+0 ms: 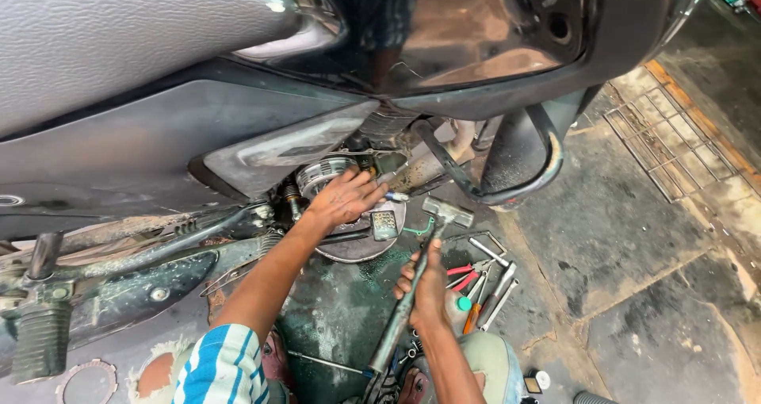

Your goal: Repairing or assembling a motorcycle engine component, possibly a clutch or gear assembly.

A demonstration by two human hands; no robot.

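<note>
**Hammer raised beside the open engine**

The left hand (345,198) reached in under the motorcycle (238,118) and lay against the exposed clutch (323,172), a round ribbed metal part at the engine's side. Its fingers were stretched forward and close together, and they seemed to steady a thin metal rod (394,175) whose far end pointed toward the exhaust pipe (432,166); whether they pinched it or only pressed on it could not be told.

The right hand (428,289) was wrapped tight round the handle of a hammer (412,281), fingers curled shut about the shaft. The hammer stood slanted, its steel head (447,211) up near the engine, just right of the footpeg (384,224) and apart from the rod.

Below the left hand a round cover (357,249) lay on the wet, stained floor (618,237). To the right of the hammer lay loose tools (483,281): red-handled pliers, spanners and a screwdriver with an orange grip. A black crash guard (539,170) curved down beside the engine. A metal grate (674,138) sat in the floor further right. A striped sleeve (222,364) covered the left upper arm.
</note>
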